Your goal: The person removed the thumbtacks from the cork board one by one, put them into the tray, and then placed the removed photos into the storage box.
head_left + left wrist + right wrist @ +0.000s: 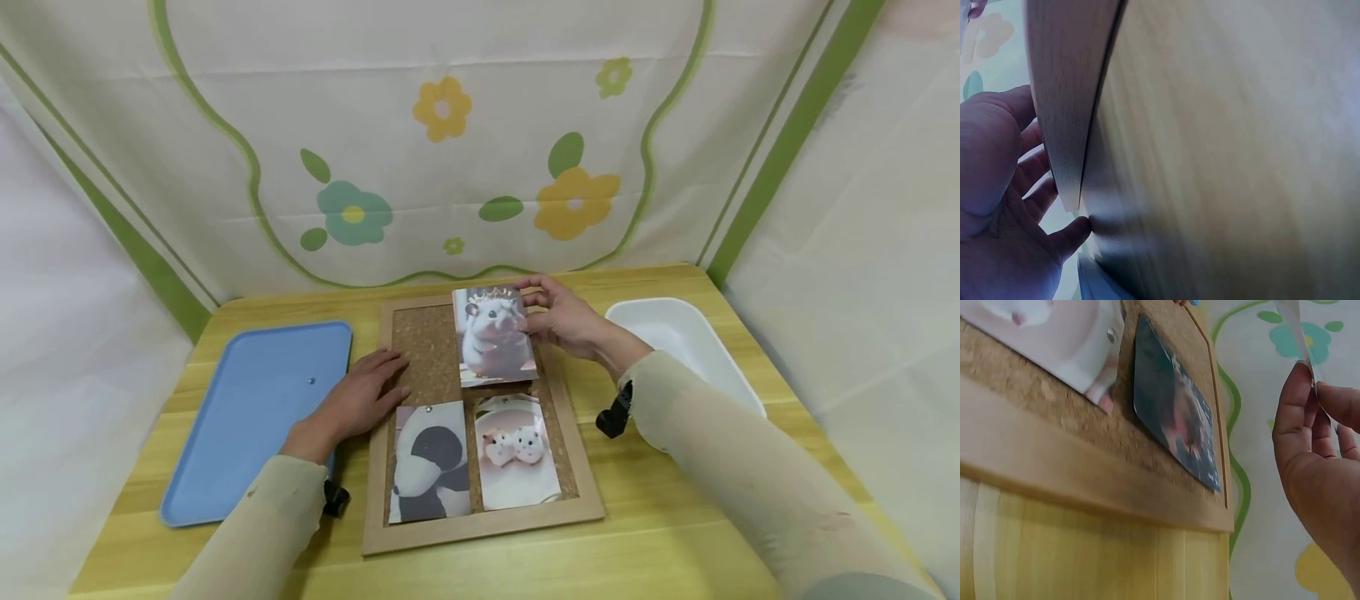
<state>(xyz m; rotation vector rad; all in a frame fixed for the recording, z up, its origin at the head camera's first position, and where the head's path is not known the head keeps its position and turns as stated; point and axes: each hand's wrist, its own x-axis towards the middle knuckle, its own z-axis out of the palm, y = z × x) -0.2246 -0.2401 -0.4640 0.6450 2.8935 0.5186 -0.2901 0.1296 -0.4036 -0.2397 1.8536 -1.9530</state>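
My right hand [562,317] pinches the right edge of a photo card [491,342] showing a crowned hamster. That card is raised over the upper right of a wood-framed cork board [423,333]. Beneath it, the right wrist view reveals a darker photo [1175,412] lying on the cork. My left hand [363,396] rests over the left side of the frame [1063,81], fingers loosely extended. Two pictures are pinned along the lower half of the board: a panda-like photo [429,467] on the left and a photo of two small hamsters [517,454] on the right.
A blue tray [247,408] lies left of the board, with a small metal pin [312,381] on it. At the right stands a white tray [675,321], partly hidden by my right forearm. A flowered curtain [480,150] hangs behind the wooden table [480,567].
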